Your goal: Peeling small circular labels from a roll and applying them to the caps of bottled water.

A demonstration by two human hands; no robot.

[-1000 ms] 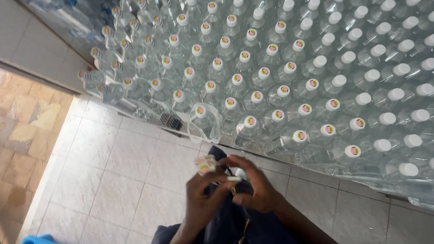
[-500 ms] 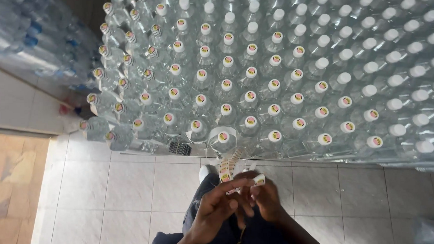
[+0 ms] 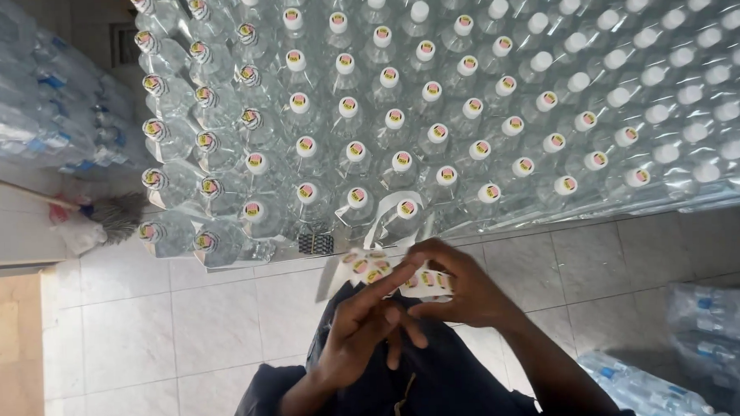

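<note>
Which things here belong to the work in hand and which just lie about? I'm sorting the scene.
In hand:
left hand
right hand
sticker strip
stickered bottle caps
plain white caps

Lying about:
broom
wrapped bottle packs
floor tiles

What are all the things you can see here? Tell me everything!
Clear bottles: very many, white caps, packed rows across the top; many caps carry round stickers.
Sticker strip: one, white with small round stickers, held between both hands.
Wrapped bottle packs: several, blue caps, upper left and lower right.
Broom: one, dark bristles, left by the wall.
Floor tiles: white, below the bottles.
Left hand: on the strip.
Right hand: gripping the strip.
</note>
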